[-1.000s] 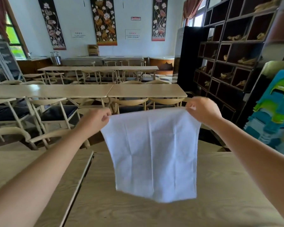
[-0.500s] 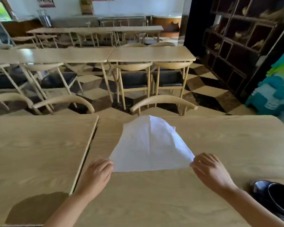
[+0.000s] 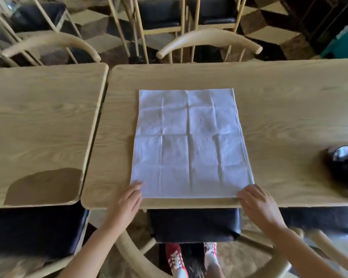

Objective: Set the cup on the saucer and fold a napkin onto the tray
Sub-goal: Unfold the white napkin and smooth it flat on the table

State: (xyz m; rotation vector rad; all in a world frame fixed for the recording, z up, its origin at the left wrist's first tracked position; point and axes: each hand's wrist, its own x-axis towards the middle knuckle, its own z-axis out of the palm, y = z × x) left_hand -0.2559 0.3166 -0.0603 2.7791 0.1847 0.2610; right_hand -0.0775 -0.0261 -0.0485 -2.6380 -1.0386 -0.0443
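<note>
While the napkin lies spread out, nothing in view sits inside a container:
Napkin [image 3: 191, 143]: white, unfolded, flat on the desk [image 3: 279, 117], creased in a grid; its near edge runs along the desk's near edge.
Left hand [image 3: 127, 203]: at the napkin's near left corner, fingers [image 3: 136, 187] close together and nearly straight, tips touching the corner; I cannot tell whether they pinch it.
Right hand [image 3: 259, 205]: at the near right corner, fingers [image 3: 247, 192] bent down onto the cloth edge, thumb hidden, so a pinch cannot be confirmed.
Black vessel [image 3: 346, 163]: glossy, dark, blurred, on the desk at the right edge, well apart from the napkin; contents cannot be made out.
Second desk [image 3: 38, 117]: just beside on the left, separated by a narrow gap.
Chair seat [image 3: 193, 223]: black, under the near edge, between the arms.
</note>
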